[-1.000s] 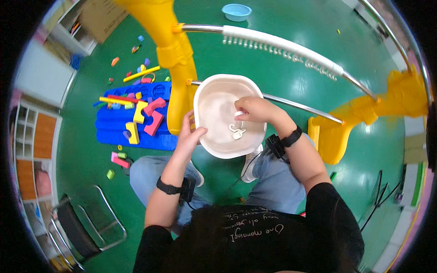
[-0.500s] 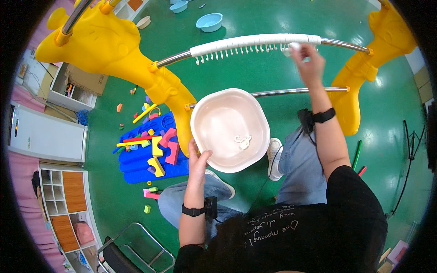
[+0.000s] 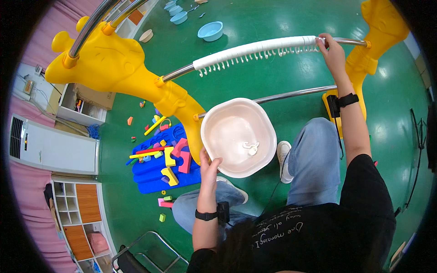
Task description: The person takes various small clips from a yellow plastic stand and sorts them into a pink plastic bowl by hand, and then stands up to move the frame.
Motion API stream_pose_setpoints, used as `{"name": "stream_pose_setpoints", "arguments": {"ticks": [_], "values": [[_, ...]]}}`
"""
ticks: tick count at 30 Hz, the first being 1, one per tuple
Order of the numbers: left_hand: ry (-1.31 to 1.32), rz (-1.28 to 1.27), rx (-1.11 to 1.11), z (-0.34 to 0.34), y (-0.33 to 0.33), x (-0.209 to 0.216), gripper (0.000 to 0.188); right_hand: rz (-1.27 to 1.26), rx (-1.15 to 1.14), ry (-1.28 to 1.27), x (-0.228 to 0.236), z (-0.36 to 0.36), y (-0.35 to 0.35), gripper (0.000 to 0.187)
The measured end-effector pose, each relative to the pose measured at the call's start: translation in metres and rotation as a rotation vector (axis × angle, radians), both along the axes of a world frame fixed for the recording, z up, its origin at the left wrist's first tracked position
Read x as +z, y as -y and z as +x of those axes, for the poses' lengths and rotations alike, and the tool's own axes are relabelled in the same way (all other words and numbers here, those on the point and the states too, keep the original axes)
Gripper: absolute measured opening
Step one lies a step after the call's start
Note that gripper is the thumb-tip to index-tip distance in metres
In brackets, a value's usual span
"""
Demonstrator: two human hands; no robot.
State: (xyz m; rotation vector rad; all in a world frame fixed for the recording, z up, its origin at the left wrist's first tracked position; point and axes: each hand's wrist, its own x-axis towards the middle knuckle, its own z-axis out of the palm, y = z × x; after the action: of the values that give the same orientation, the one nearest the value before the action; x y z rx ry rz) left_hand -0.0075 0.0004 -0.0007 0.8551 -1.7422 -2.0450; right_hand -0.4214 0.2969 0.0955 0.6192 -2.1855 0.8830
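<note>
My left hand [image 3: 209,171] grips the near-left rim of a white plastic basin [image 3: 226,127], thumb over the edge. A few white plastic hooks [image 3: 251,148] lie inside at its lower right. Ahead, a metal bar [image 3: 179,72] carries a tight row of white hooks [image 3: 255,47], their curled ends hanging down. At the right end of that row my right hand [image 3: 333,53] is closed, thumb and fingers pinching a white hook at the bar. The fingers mostly hide this hook.
Yellow giraffe-shaped posts [image 3: 122,63] hold the bars, with a lower metal bar [image 3: 296,94] behind the basin. Colourful foam blocks [image 3: 184,161] lie on a blue mat [image 3: 148,185] to the left. Farther off stands a blue basin [image 3: 210,31]. A chair [image 3: 150,255] is at lower left.
My right hand has moved right and up with the white hook, from in front of the row to the bar at its right end. My left hand still holds the basin.
</note>
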Motion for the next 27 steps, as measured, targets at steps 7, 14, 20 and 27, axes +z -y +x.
{"name": "stream_pose_setpoints", "arguments": {"ticks": [7, 14, 20, 27], "values": [[-0.02, 0.009, -0.029, -0.001, -0.002, -0.001, 0.072, 0.248, -0.007, -0.288, 0.011, -0.019, -0.004, 0.018], [-0.006, 0.018, -0.048, -0.004, -0.001, -0.001, 0.072, 0.293, 0.129, -0.323, 0.014, -0.033, 0.001, 0.014], [0.024, 0.014, -0.039, -0.005, -0.004, 0.0, 0.071, 0.315, 0.151, -0.033, 0.011, -0.044, 0.0, 0.015], [0.017, 0.041, -0.075, -0.009, -0.006, 0.0, 0.071, 0.265, 0.107, -0.176, 0.002, -0.045, 0.004, 0.021]]}}
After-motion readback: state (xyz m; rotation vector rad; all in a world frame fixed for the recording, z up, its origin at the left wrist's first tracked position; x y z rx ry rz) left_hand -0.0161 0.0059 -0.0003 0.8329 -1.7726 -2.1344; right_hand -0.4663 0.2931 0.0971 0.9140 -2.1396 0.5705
